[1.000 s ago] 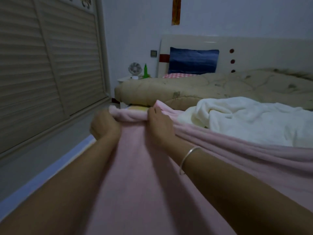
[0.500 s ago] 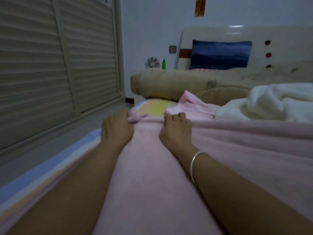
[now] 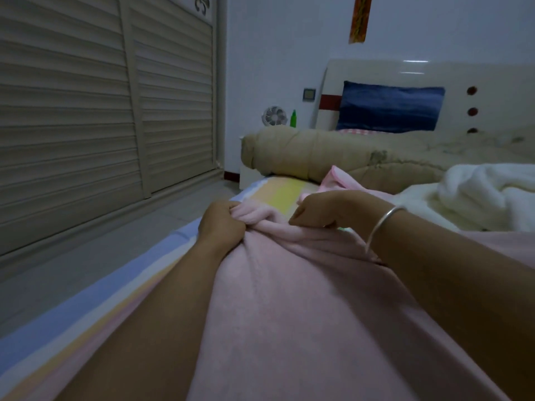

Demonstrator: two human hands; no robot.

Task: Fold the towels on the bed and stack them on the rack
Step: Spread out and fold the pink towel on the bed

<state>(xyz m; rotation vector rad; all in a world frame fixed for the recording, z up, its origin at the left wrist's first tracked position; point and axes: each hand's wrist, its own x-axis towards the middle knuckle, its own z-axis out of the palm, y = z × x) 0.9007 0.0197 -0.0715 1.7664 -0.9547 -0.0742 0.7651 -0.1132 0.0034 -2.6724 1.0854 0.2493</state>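
A pink towel (image 3: 289, 299) lies spread over the bed in front of me, its far edge bunched into a roll. My left hand (image 3: 221, 225) grips that bunched edge at its left end. My right hand (image 3: 327, 209), with a silver bangle on the wrist, pinches the same edge a little to the right. A loose pink corner (image 3: 337, 178) sticks up just beyond my right hand. A crumpled white towel (image 3: 477, 195) lies on the bed to the right. No rack is in view.
A striped bed sheet (image 3: 86, 311) shows along the bed's left edge, with grey floor (image 3: 72, 270) beside it. A rolled beige quilt (image 3: 318, 153) lies across the bed ahead. Slatted wardrobe doors (image 3: 101, 111) fill the left wall. A small fan (image 3: 274, 115) and green bottle (image 3: 293, 118) stand on a nightstand.
Both hands have closed on the pink towel's far edge and gathered it into a bunch. My right hand has turned onto its side. The view has shifted left and closer.
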